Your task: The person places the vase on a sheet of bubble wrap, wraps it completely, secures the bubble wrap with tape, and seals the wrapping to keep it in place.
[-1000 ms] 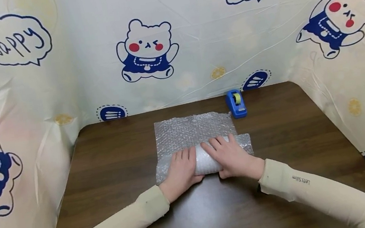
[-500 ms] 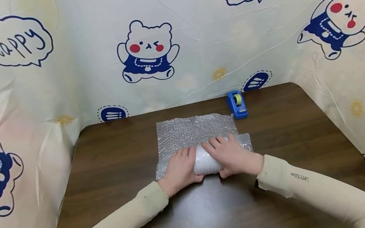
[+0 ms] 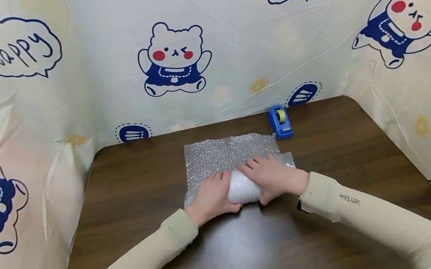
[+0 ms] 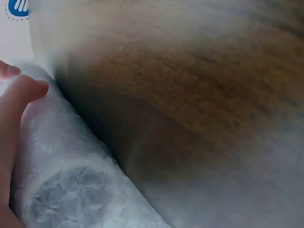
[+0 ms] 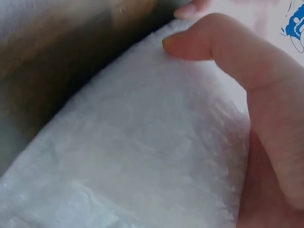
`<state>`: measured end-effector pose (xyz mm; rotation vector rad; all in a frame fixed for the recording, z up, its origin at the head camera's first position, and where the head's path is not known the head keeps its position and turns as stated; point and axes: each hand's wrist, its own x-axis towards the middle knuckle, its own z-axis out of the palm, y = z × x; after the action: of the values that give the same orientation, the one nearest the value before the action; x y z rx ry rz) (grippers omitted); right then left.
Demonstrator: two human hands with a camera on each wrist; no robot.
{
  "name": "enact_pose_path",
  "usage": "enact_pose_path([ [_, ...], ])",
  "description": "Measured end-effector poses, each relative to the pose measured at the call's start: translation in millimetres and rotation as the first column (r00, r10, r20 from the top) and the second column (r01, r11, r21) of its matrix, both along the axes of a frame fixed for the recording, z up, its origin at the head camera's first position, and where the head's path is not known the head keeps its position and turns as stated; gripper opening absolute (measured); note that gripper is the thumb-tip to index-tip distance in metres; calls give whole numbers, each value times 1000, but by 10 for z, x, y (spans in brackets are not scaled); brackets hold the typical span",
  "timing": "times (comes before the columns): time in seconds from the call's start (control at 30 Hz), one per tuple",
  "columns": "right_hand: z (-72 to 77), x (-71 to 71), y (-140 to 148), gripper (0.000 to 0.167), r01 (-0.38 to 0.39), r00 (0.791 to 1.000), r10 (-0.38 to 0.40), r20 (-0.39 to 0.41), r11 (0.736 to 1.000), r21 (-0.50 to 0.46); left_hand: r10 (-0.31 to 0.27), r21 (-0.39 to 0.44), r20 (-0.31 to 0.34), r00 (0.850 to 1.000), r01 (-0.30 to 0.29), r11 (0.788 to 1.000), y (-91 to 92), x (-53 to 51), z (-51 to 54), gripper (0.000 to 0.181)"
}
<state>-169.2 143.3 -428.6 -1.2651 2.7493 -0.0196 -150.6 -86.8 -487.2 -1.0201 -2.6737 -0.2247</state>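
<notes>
A bubble-wrap roll lies across the near part of a flat bubble-wrap sheet. Around the roll's left part curls the left hand, its thumb on the near side. The right hand grips the right part in the same way, fingers over the top. In the left wrist view the roll shows a round end with crumpled wrap inside. The right wrist view shows the thumb of the right hand pressed on the wrap. What lies inside the roll is hidden.
A blue tape dispenser with yellow tape stands just beyond the sheet's far right corner. The brown wooden table is bordered at the back and sides by a printed curtain.
Both hands and the roll have shifted slightly away from the table's near edge, over the sheet. The hands keep their grip.
</notes>
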Motion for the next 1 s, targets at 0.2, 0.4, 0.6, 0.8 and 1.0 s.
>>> enact_pose_path([
  [0.2,39,14,-16,102,8,997,-11,72,999,51,6,-17,75,997,-5,1000,-5,42,9,80],
  [0.4,86,43,-19,99,11,994,-17,109,998,54,6,-1,91,996,-6,1000,7,82,36,78],
  [0.6,115,43,6,101,4,992,-10,122,999,48,-10,23,124,992,7,1000,17,90,73,77],
  [0.8,104,12,36,99,-36,999,36,3,996,78,5,2,172,985,-5,1000,22,51,95,77],
  [1.0,88,190,34,100,-47,964,67,-258,996,82,36,-24,236,971,-32,999,24,46,123,77],
])
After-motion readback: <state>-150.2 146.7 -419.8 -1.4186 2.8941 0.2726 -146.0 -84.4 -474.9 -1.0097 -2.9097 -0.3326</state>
